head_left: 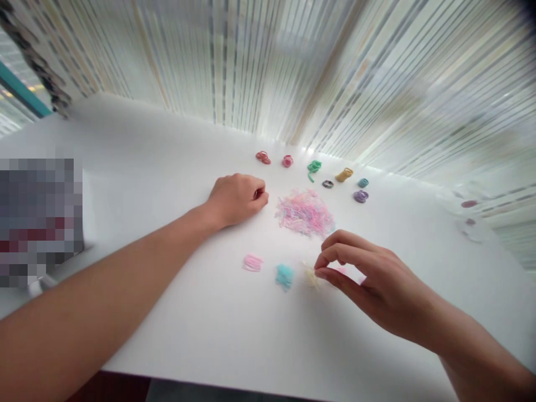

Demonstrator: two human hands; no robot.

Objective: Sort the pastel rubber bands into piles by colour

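My right hand [372, 279] is closed in a pinch, thumb against fingertips, right at a little cluster of pale yellow bands [311, 277]. Whatever sits between those fingertips is too small to make out. Partly behind this hand lie a few pink bits [341, 270]. To the left are a light blue cluster [285, 276] and a row of pink bands [253, 263]. My left hand [238, 198] rests on the table with its fingers curled closed, and nothing shows in it. Between the hands spreads a loose pile of thin pastel bands [305, 213], mostly pink.
Along the back of the white table [201, 335] lie coiled hair ties: red [263, 157], pink [287, 161], green [314, 167], yellow [344, 175], blue [363, 182], purple [360, 196] and a dark one [328, 183]. A striped curtain [251, 67] hangs behind. A pixelated patch [37, 218] covers the left edge.
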